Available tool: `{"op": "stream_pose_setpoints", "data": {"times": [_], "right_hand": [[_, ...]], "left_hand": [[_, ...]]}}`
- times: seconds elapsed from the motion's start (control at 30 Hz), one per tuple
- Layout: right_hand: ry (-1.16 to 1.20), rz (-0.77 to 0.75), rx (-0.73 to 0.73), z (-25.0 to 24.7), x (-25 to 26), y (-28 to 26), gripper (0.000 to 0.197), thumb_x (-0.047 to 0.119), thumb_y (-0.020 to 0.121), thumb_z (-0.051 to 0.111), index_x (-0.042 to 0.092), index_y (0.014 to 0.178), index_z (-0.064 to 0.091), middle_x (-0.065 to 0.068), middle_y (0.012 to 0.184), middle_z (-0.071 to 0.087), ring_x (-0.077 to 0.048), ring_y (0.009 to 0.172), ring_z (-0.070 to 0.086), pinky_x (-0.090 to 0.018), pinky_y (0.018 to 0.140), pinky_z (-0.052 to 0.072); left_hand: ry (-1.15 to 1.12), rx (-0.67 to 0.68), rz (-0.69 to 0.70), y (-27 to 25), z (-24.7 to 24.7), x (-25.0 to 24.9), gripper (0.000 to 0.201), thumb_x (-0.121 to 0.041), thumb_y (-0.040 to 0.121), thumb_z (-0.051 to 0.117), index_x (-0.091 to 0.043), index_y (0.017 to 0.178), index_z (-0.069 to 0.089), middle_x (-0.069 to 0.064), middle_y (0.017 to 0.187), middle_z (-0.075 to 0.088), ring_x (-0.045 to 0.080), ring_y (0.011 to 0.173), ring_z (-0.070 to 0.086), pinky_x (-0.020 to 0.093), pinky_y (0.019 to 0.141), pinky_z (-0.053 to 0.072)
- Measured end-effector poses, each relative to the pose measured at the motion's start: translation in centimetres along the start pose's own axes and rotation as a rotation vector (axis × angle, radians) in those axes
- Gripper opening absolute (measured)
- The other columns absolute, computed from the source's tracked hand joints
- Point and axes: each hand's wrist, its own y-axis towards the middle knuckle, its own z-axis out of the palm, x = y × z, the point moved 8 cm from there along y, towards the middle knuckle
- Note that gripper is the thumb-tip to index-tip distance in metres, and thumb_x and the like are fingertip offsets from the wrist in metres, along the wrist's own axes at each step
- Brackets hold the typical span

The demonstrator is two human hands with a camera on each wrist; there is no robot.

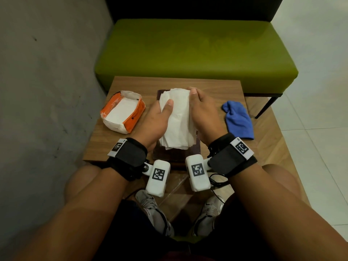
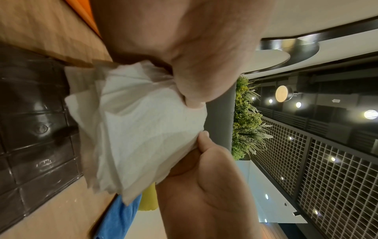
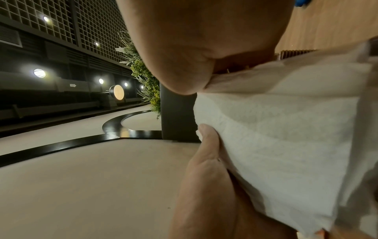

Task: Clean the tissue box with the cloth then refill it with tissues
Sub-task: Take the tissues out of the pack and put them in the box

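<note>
Both hands hold one stack of white tissues (image 1: 176, 117) over the dark brown tissue box (image 1: 177, 154), which lies flat at the near middle of the wooden table (image 1: 222, 89); your left hand (image 1: 158, 119) grips the left edge of the stack with the thumb curled over the top sheet; your right hand (image 1: 202, 112) curls round the right edge, thumb on top near the far corner. Expect the stack to behave as light, soft and limp; the sheets slide on one another and tear easily, so judge a broad grip along both long edges safer than a pinch at a corner; keep the pressure low. The stack looks creased, and its near end fans out unevenly across the box. The box shows a ribbed, glossy dark surface; whether its opening faces up cannot be told. An orange tissue pack (image 1: 123, 112), torn open with white sheets inside, lies left of the box; the blue cloth (image 1: 238, 119) lies crumpled on the right, well apart from both hands.
</note>
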Motion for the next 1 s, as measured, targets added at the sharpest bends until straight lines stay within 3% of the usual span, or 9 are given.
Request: {"op": "stream_pose_setpoints", "data": {"times": [0.13,0.23,0.3,0.4,0.47,0.63,0.8,0.93,1.0], "right_hand": [[0.057,0.114,0.054,0.4,-1.1,-0.7,0.063,0.077,0.097,0.043,0.025,0.126,0.065,0.005,0.118,0.075,-0.014,0.110,0.072,-0.049,0.100,0.058],[-0.042,0.088,0.050,1.1,-2.2,-1.4,0.083,0.093,0.083,0.041,0.025,0.123,0.067,0.004,0.118,0.075,-0.017,0.109,0.073,-0.051,0.099,0.059],[-0.106,0.009,-0.006,1.2,-1.8,-1.7,0.072,0.081,0.092,0.040,0.022,0.125,0.064,0.003,0.118,0.073,-0.018,0.109,0.071,-0.051,0.097,0.058],[-0.155,-0.062,-0.075,0.9,-0.8,-1.7,0.050,0.057,0.108,0.042,0.011,0.116,0.060,-0.006,0.110,0.071,-0.024,0.101,0.068,-0.050,0.092,0.056],[-0.169,-0.069,-0.088,0.7,-0.9,-1.4,0.047,0.052,0.111,0.040,0.008,0.109,0.058,-0.011,0.105,0.069,-0.029,0.098,0.067,-0.053,0.089,0.054],[-0.089,-0.018,-0.093,0.4,-2.3,-0.4,0.051,0.059,0.108,0.034,0.015,0.096,0.055,-0.007,0.096,0.067,-0.023,0.086,0.065,-0.056,0.084,0.057],[-0.150,-0.071,-0.110,0.0,-1.3,-0.2,0.036,0.043,0.113,0.040,0.012,0.099,0.051,0.002,0.083,0.055,-0.010,0.071,0.049,-0.030,0.064,0.039],[-0.218,-0.133,-0.111,0.5,-1.0,0.0,0.034,0.041,0.112,0.045,0.008,0.104,0.052,-0.001,0.086,0.059,-0.017,0.076,0.053,-0.034,0.068,0.038],[-0.224,-0.117,-0.101,0.4,-1.2,0.0,0.033,0.041,0.112,0.045,0.010,0.103,0.051,0.001,0.084,0.058,-0.015,0.073,0.051,-0.034,0.067,0.039]], "left_hand": [[-0.051,-0.036,-0.023,-0.1,-0.2,-0.2,0.044,-0.054,0.110,0.048,-0.028,0.144,0.059,-0.004,0.131,0.076,0.017,0.119,0.075,0.050,0.104,0.061],[-0.021,-0.111,-0.055,0.5,-0.7,0.7,0.067,-0.086,0.087,0.056,-0.040,0.136,0.064,-0.008,0.127,0.078,0.019,0.118,0.076,0.053,0.102,0.060],[-0.010,-0.123,-0.035,0.2,-0.2,0.6,0.066,-0.086,0.086,0.059,-0.039,0.133,0.065,-0.007,0.124,0.079,0.019,0.114,0.077,0.052,0.098,0.063],[-0.028,-0.091,0.023,-0.4,0.7,-0.3,0.038,-0.045,0.109,0.059,-0.021,0.139,0.062,0.000,0.124,0.078,0.016,0.110,0.078,0.044,0.094,0.065],[-0.031,-0.101,0.028,-0.4,0.3,-0.2,0.032,-0.040,0.111,0.057,-0.021,0.137,0.061,-0.002,0.123,0.077,0.014,0.109,0.077,0.043,0.093,0.065],[-0.064,-0.093,0.011,-0.2,-0.3,0.4,0.050,-0.056,0.101,0.051,-0.024,0.136,0.066,-0.003,0.127,0.079,0.019,0.120,0.075,0.053,0.105,0.060],[0.037,-0.033,-0.132,-0.6,0.2,-0.1,0.077,-0.093,0.080,0.046,-0.028,0.111,0.076,-0.005,0.105,0.084,0.018,0.102,0.081,0.051,0.099,0.063],[0.077,-0.097,-0.055,-1.1,0.1,-0.3,0.041,-0.065,0.102,0.058,-0.028,0.111,0.072,-0.002,0.108,0.082,0.017,0.099,0.080,0.051,0.095,0.065],[0.130,-0.147,-0.044,-0.8,-0.7,0.2,0.063,-0.082,0.090,0.057,-0.029,0.121,0.069,-0.004,0.111,0.081,0.019,0.102,0.079,0.055,0.093,0.065]]}}
